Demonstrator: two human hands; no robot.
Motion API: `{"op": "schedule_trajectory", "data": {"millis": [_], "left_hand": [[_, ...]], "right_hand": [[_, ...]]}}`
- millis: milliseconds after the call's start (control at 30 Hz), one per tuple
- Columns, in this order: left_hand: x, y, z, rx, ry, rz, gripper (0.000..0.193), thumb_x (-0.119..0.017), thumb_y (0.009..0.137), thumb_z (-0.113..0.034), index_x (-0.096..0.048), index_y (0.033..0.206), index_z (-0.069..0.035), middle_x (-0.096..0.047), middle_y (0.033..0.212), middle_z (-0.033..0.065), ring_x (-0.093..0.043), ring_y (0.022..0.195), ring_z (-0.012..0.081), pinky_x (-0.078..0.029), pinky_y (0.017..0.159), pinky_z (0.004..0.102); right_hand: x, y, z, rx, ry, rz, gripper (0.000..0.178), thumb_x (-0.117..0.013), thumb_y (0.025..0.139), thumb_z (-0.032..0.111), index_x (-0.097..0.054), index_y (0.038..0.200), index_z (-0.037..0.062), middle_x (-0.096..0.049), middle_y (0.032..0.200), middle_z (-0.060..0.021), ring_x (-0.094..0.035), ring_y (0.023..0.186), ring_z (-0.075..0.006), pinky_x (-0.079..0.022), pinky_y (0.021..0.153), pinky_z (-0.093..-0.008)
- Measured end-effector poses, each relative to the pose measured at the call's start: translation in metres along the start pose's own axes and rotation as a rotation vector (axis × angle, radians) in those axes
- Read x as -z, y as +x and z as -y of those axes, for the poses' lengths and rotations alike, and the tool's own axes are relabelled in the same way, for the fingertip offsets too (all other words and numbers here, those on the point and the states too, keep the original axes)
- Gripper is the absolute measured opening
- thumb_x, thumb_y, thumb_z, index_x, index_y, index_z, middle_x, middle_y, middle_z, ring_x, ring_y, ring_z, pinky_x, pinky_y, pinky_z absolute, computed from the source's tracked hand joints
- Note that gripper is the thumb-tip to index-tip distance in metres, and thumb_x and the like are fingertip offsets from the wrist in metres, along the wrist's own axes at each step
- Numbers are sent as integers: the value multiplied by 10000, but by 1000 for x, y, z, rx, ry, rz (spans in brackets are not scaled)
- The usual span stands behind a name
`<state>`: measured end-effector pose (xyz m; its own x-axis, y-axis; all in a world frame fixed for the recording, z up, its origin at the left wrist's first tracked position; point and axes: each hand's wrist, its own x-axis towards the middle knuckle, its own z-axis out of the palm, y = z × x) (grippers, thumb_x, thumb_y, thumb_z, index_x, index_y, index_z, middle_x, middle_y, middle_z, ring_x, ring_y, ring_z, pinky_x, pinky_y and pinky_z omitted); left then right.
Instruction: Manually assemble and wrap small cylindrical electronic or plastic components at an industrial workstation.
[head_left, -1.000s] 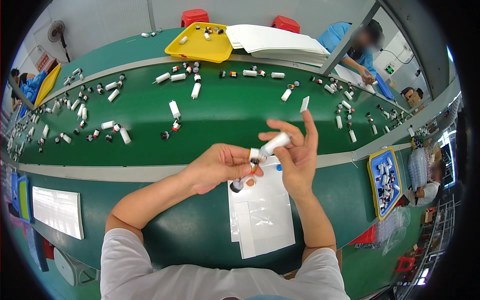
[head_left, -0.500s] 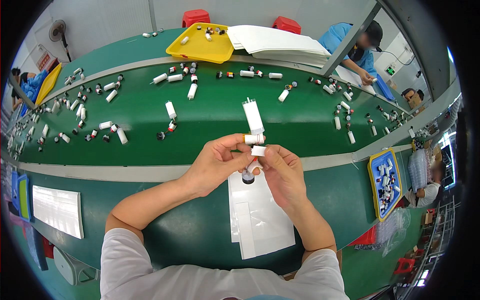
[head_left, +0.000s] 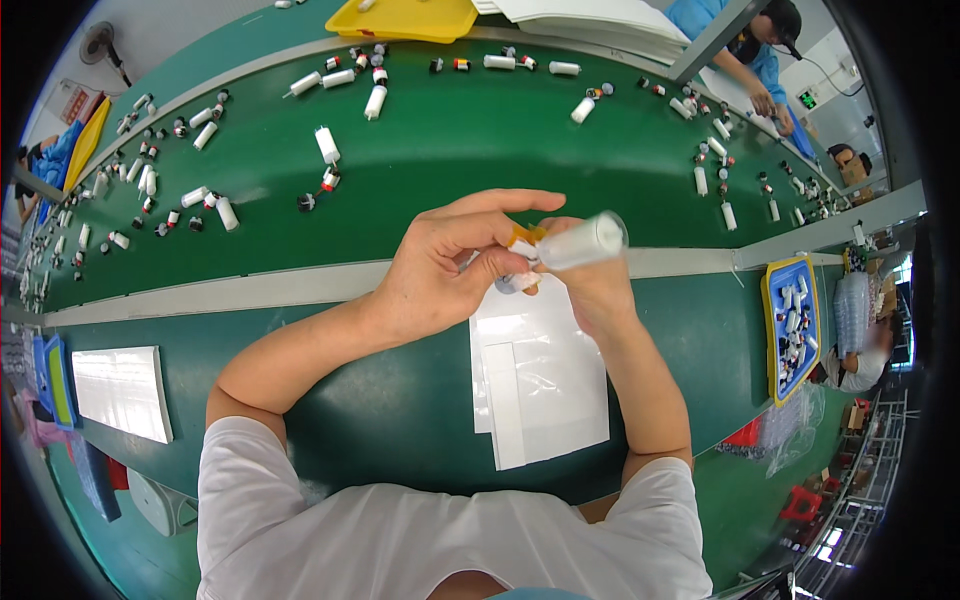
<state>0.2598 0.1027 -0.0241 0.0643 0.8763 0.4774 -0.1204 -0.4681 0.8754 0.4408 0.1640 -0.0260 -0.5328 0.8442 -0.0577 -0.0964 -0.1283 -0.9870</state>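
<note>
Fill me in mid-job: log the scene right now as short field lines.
Left hand: pinching an orange-and-white part
Right hand: behind a white cylinder; its fingers are mostly hidden, grip unclear
Bench below hands: white sheets
Bench left: white panel
Bench right: blue-and-yellow tray of loose parts
Beyond the rail: green surface with scattered parts
Upper right: another person in blue

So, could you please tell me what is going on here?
At a green bench, a person's left hand pinches a small orange-and-white part. The right hand is close by, partly behind a white cylinder, so its grip is mostly hidden. White sheets lie on the bench below, and more cylinders are scattered on the green surface beyond.
</note>
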Motion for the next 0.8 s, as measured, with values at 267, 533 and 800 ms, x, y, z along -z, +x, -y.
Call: {"op": "schedule_trajectory", "data": {"millis": [267, 533, 800], "left_hand": [[36, 17, 0, 53, 1011, -160, 461, -771, 743, 15, -600, 1167, -39, -688, 946, 95, -660, 845, 226, -515, 765, 341], [3, -2, -3, -41, 1006, 358, 595, -744, 684, 38, -520, 1233, -14, -504, 1122, 174, -530, 1033, 337, -401, 831, 403], [-17, -28, -28, 139, 557, 1232, 344, -676, 837, -189, -568, 1097, 7, -583, 985, 121, -623, 751, 311, -448, 628, 405]], "right_hand": [[-6, -38, -37, 518, -1012, 167, 179, -706, 789, 37, -657, 955, -8, -664, 976, -139, -629, 892, -237, -507, 726, -342], [-4, -100, -72, 645, -1458, 238, 429, -586, 784, 45, -575, 1185, -107, -535, 1123, -190, -541, 1037, -320, -483, 817, -359], [8, -98, -68, 485, -1185, 267, 319, -599, 746, 75, -552, 1027, -69, -489, 1008, -197, -504, 935, -338, -456, 802, -405]]}}
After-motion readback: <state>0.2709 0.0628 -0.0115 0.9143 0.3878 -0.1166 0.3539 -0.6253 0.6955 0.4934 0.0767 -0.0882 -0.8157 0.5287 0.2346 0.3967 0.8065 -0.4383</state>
